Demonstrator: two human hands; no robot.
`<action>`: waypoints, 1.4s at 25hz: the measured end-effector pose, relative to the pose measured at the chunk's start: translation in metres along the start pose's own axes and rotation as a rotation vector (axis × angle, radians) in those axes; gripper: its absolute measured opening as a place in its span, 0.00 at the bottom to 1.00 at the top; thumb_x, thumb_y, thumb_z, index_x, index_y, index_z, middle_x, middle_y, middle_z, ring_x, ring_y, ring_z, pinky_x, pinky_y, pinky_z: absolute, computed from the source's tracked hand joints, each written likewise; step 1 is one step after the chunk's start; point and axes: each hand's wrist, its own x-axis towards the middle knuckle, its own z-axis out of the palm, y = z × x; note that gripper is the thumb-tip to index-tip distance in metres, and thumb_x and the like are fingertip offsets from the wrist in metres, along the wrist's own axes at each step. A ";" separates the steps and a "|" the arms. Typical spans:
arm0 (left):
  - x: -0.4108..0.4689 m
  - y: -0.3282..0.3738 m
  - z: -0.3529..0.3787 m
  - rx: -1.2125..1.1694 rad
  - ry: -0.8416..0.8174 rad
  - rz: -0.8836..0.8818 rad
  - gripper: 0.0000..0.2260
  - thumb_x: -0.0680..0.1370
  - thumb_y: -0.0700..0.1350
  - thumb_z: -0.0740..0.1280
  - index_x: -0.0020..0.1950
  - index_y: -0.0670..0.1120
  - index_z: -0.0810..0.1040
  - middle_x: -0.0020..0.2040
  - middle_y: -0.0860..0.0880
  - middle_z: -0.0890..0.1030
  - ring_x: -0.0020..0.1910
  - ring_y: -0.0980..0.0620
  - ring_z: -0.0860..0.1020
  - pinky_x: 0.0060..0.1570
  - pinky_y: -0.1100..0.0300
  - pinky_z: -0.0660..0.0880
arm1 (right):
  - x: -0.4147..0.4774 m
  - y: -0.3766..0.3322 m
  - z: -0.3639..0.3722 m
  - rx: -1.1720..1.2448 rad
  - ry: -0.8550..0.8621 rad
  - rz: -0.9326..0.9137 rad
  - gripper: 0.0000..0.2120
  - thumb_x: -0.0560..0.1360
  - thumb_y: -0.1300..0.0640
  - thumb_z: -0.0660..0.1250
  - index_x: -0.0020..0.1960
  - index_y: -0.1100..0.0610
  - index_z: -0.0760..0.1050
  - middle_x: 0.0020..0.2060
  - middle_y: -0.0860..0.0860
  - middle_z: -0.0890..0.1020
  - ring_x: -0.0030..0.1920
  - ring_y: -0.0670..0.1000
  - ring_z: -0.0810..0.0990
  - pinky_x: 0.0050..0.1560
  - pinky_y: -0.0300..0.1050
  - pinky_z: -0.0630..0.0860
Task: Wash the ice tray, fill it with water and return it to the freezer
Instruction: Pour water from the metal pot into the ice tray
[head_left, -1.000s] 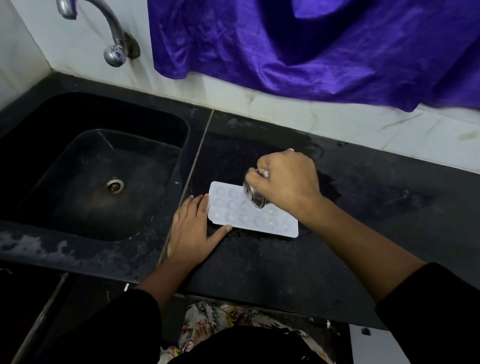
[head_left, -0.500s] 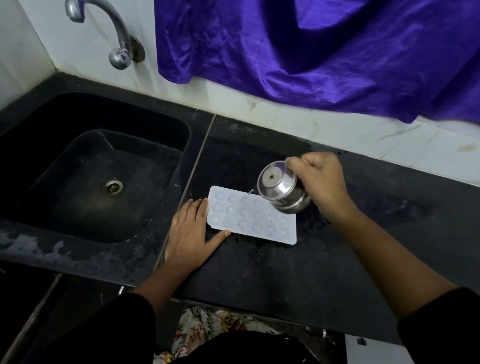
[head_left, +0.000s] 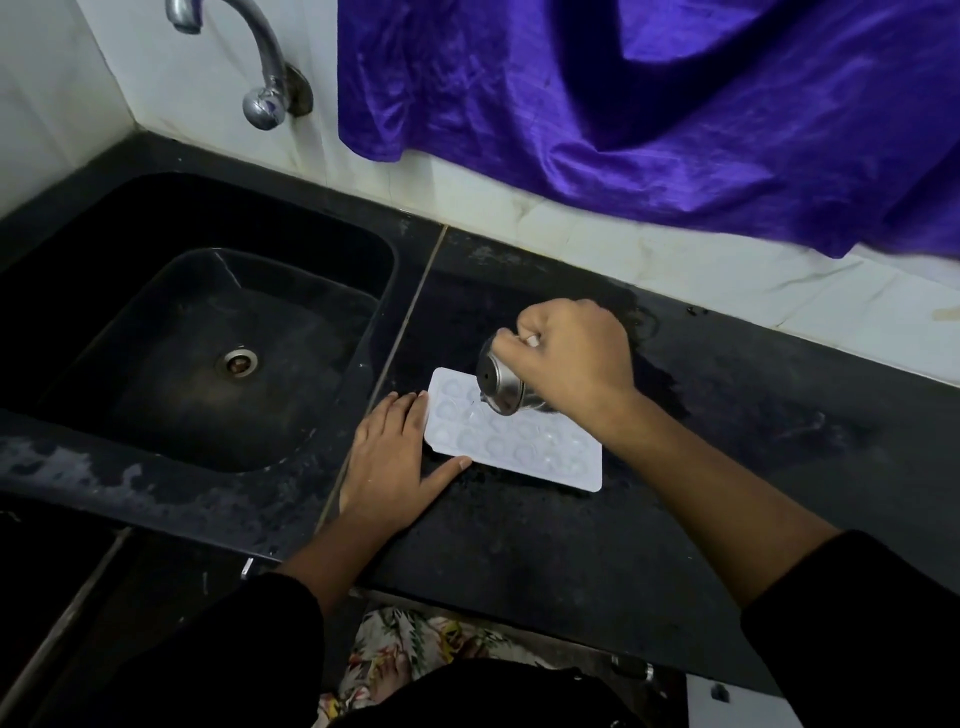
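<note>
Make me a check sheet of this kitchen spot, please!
Surface: black counter, wet in patches.
Job's things: white tray flat on counter; steel cup tilted over it.
Clutter: nothing seen.
Grips: left grip flat on counter at tray's left end; right grip holds cup.
Cables: nothing seen.
Surroundings: black sink and tap to the left; purple cloth hangs behind.

Lower right: bare counter (head_left: 597, 561), free to cross.
Centre: tray (head_left: 550, 457), left hand (head_left: 387, 462), right hand (head_left: 576, 353) with cup (head_left: 501, 387) block.
Left: sink (head_left: 130, 291) open under tap (head_left: 265, 62).
</note>
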 end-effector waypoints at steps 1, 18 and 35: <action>0.000 0.000 0.000 0.001 -0.001 -0.002 0.43 0.77 0.76 0.54 0.81 0.45 0.63 0.78 0.46 0.69 0.79 0.44 0.63 0.77 0.46 0.62 | 0.000 -0.005 0.003 -0.056 -0.021 -0.032 0.22 0.74 0.48 0.67 0.26 0.56 0.66 0.20 0.49 0.67 0.24 0.50 0.68 0.28 0.45 0.64; 0.000 0.000 -0.001 -0.017 -0.010 -0.017 0.45 0.76 0.77 0.52 0.81 0.46 0.63 0.78 0.47 0.68 0.80 0.45 0.62 0.78 0.46 0.61 | 0.003 0.028 0.013 0.371 0.035 0.203 0.24 0.73 0.52 0.71 0.26 0.59 0.63 0.22 0.51 0.65 0.26 0.49 0.64 0.29 0.49 0.64; 0.001 0.006 -0.005 -0.039 0.005 -0.015 0.43 0.76 0.75 0.60 0.81 0.46 0.64 0.78 0.48 0.69 0.80 0.46 0.63 0.77 0.45 0.62 | 0.023 0.143 0.057 1.207 0.158 0.775 0.18 0.82 0.51 0.69 0.36 0.57 0.77 0.30 0.51 0.79 0.29 0.48 0.75 0.34 0.44 0.79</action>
